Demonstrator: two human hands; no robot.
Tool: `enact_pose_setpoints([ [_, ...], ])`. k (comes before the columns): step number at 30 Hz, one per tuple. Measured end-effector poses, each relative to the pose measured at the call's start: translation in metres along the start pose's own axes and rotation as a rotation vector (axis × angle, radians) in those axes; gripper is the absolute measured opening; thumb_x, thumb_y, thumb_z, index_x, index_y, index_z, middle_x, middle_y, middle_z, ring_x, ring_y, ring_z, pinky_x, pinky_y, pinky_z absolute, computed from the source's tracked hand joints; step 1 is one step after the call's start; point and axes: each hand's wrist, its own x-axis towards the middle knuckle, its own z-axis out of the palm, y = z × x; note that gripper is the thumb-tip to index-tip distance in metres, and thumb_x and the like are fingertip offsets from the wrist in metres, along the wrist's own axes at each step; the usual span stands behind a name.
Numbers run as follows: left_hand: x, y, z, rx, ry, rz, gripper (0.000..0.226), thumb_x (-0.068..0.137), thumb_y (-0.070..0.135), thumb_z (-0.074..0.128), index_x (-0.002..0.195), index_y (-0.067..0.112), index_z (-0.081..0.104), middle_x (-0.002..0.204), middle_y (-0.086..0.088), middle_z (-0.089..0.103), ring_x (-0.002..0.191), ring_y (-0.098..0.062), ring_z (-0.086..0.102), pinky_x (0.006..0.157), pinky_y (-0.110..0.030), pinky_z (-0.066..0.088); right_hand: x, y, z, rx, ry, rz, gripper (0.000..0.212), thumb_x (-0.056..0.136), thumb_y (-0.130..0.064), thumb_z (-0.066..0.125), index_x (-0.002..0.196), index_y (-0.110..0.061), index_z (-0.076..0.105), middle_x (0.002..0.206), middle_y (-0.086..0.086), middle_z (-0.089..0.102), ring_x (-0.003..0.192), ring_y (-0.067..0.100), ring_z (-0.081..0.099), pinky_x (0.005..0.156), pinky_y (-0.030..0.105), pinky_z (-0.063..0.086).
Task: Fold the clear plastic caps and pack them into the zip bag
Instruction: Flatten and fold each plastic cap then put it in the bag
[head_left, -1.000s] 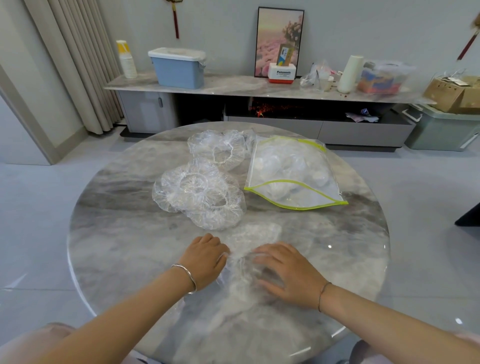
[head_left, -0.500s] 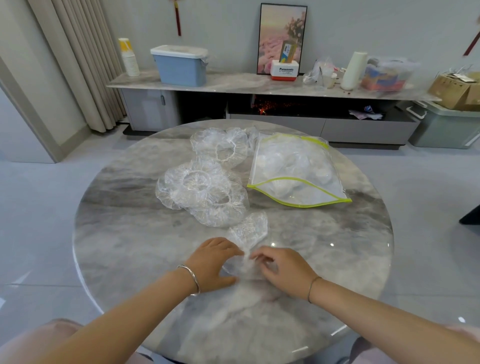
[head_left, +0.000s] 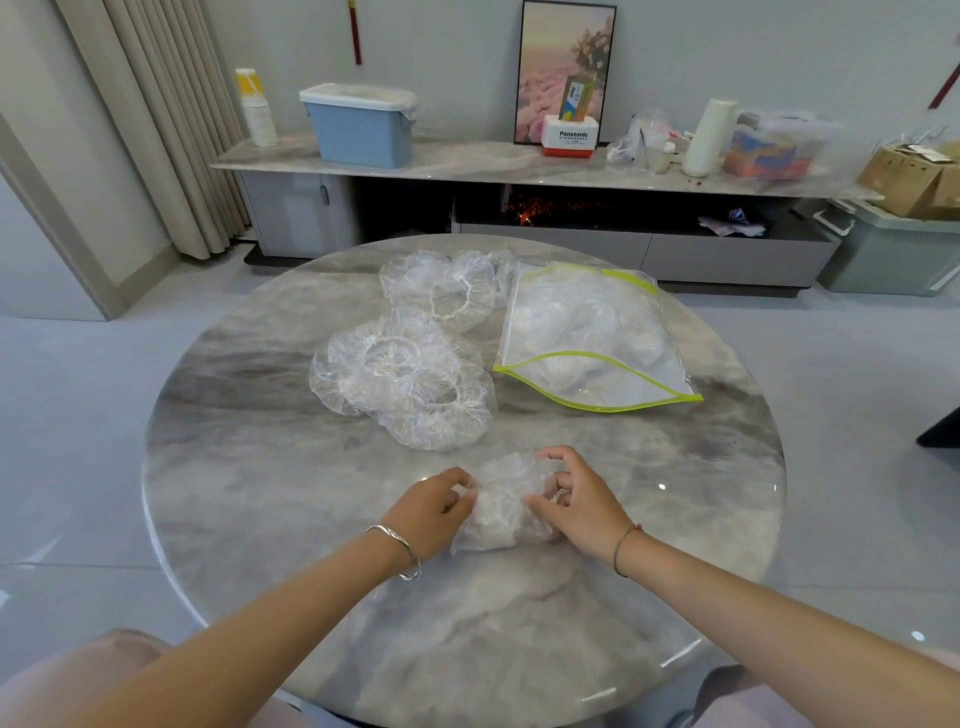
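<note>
**Op:** Left side first?

**Ann:** Your left hand (head_left: 434, 512) is low on the table (head_left: 249, 467), palm down, fingers curled in, pinching the left edge of the crumpled cap (head_left: 501, 506). Silver bangle (head_left: 397, 545) on that wrist.

**Op:** And the cap?

**Ann:** It lies on the table right between your two hands, touching both. It's bunched into a small wad, not flat.

**Op:** Right hand?

**Ann:** Your right hand (head_left: 576, 501) is knuckles up, with thumb and forefinger hooked round the cap's right side. The other fingers are tucked, so I can't tell whether they grip too. Thin bracelet (head_left: 623, 545) on the wrist. Both forearms angle inward and meet at the cap.

**Op:** The rest of the stock?

**Ann:** The loose caps (head_left: 405, 384) sit beyond your left hand, overlapped in a heap, near but apart. One more cap (head_left: 441, 291) lies farther out behind them. The zip bag (head_left: 587, 343) is beyond your right hand and farther off than the heap. Its green-edged mouth is turned toward you and parted, with pale bundles inside.
</note>
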Motion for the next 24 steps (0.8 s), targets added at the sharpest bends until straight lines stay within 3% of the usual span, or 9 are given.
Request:
enact_pose_setpoints([
  [3, -0.006, 0.005, 0.001, 0.096, 0.137, 0.019, 0.028, 0.094, 0.022, 0.051, 0.122, 0.018, 0.046, 0.096, 0.008, 0.054, 0.068, -0.008, 0.056, 0.066, -0.020, 0.047, 0.001, -0.001, 0.000, -0.171, 0.091, -0.051, 0.049, 0.083, -0.027, 0.070, 0.122, -0.024, 0.041, 0.094, -0.006, 0.055, 0.055, 0.002, 0.050, 0.061, 0.017, 0.046],
  [6, -0.011, 0.012, 0.001, 0.325, 0.337, 0.334, 0.040, 0.094, 0.032, 0.044, 0.132, 0.016, 0.043, 0.124, 0.000, 0.049, 0.105, -0.015, 0.052, 0.084, -0.027, 0.045, -0.001, -0.002, 0.002, -0.306, 0.232, -0.225, 0.049, 0.087, -0.033, 0.063, 0.129, -0.020, 0.041, 0.121, -0.009, 0.045, 0.086, 0.010, 0.054, 0.083, 0.024, 0.045],
  [8, -0.012, 0.017, 0.004, 0.458, 0.335, 0.520, 0.042, 0.094, 0.033, 0.039, 0.133, 0.018, 0.043, 0.132, -0.002, 0.049, 0.117, -0.017, 0.045, 0.096, -0.030, 0.037, -0.001, -0.003, 0.003, -0.366, 0.270, -0.367, 0.047, 0.090, -0.038, 0.053, 0.130, -0.016, 0.043, 0.131, -0.006, 0.042, 0.110, 0.012, 0.050, 0.094, 0.027, 0.041],
  [10, -0.013, 0.015, 0.014, 0.632, 0.243, 0.581, 0.044, 0.097, 0.033, 0.032, 0.137, 0.019, 0.042, 0.140, -0.002, 0.047, 0.125, -0.019, 0.043, 0.103, -0.033, 0.030, -0.002, -0.003, 0.005, -0.415, 0.278, -0.434, 0.048, 0.090, -0.042, 0.040, 0.130, -0.016, 0.044, 0.138, -0.009, 0.039, 0.126, 0.007, 0.039, 0.099, 0.024, 0.031],
  [13, -0.014, 0.001, 0.027, 0.739, 0.101, 0.412, 0.053, 0.102, 0.034, 0.010, 0.137, 0.016, 0.045, 0.141, -0.002, 0.048, 0.127, -0.022, 0.049, 0.108, -0.036, 0.034, -0.004, -0.002, 0.007, -0.465, 0.282, -0.466, 0.047, 0.091, -0.037, 0.031, 0.130, -0.016, 0.047, 0.141, -0.015, 0.033, 0.132, 0.002, 0.030, 0.102, 0.018, 0.022],
  [16, -0.013, -0.008, 0.029, 0.701, 0.066, 0.218, 0.071, 0.099, 0.039, -0.006, 0.136, 0.010, 0.047, 0.144, -0.003, 0.043, 0.127, -0.021, 0.049, 0.101, -0.034, 0.041, -0.004, 0.002, 0.008, -0.589, 0.203, -0.540, 0.044, 0.094, -0.031, 0.033, 0.133, -0.016, 0.047, 0.147, -0.005, 0.035, 0.135, 0.007, 0.029, 0.108, 0.025, 0.021],
  [18, -0.009, -0.016, 0.032, 0.655, 0.081, 0.181, 0.086, 0.085, 0.052, -0.022, 0.149, 0.010, 0.018, 0.155, 0.001, 0.010, 0.143, -0.017, 0.019, 0.114, -0.026, 0.015, -0.003, 0.005, 0.009, -0.700, 0.089, -0.598, 0.044, 0.096, -0.030, 0.034, 0.138, -0.018, 0.043, 0.151, -0.002, 0.031, 0.138, 0.010, 0.024, 0.112, 0.028, 0.015],
  [20, -0.008, -0.021, 0.033, 0.577, 0.028, 0.110, 0.092, 0.070, 0.054, -0.024, 0.149, 0.014, -0.003, 0.157, 0.003, -0.007, 0.145, -0.013, -0.005, 0.113, -0.022, -0.006, -0.003, 0.007, 0.012, -0.808, -0.027, -0.615, 0.046, 0.100, -0.035, 0.028, 0.143, -0.022, 0.036, 0.155, -0.003, 0.024, 0.142, 0.011, 0.015, 0.115, 0.029, 0.006],
  [24, -0.009, -0.019, 0.032, 0.571, 0.044, 0.077, 0.087, 0.068, 0.049, -0.021, 0.147, 0.014, -0.011, 0.157, 0.002, -0.008, 0.145, -0.013, -0.008, 0.110, -0.020, -0.013, 0.003, 0.014, 0.016, -1.018, -0.177, -0.550, 0.052, 0.102, -0.043, 0.012, 0.145, -0.023, 0.032, 0.154, -0.004, 0.025, 0.143, 0.013, 0.014, 0.114, 0.033, 0.005],
])
